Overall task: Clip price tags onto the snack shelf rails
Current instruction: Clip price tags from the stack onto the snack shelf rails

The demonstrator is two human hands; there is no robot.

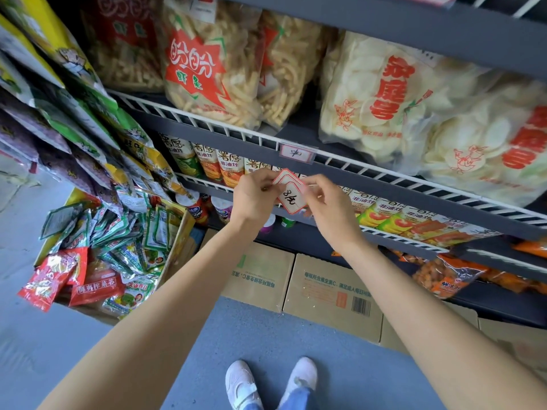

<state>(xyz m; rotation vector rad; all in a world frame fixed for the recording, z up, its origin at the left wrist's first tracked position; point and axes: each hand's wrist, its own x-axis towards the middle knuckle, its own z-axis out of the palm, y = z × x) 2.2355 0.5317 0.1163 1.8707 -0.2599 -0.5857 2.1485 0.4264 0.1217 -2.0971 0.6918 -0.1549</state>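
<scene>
A red-bordered price tag (289,192) with handwritten marking is held in front of the middle shelf rail (207,184), between both hands. The left hand (255,199) is positioned at the tag's left edge, with the fingers curled and pinched on it. The right hand (324,202) is positioned at the tag's right edge, with thumb and fingers likewise pinched on it. A second tag appears to be stacked behind the first; this cannot be confirmed.

One clipped tag holder (297,153) is already mounted on the upper wire rail (189,118), just above the hands. Behind that rail, large bags of shrimp sticks (207,69) and bags of white crackers (384,108) are stored. Behind the middle rail, a row of snack boxes (393,216) is lined up; part of the row is hidden by the hands and the tag. Snack cups (194,207) are located on the shelf below.

To the left, strips of hanging packets (74,119) project toward the shelf, and an open carton of small sachets (118,255) is placed on the floor. Cardboard boxes (331,291) are set against the shelf base. White shoes (242,383) are visible on the grey floor (266,335).
</scene>
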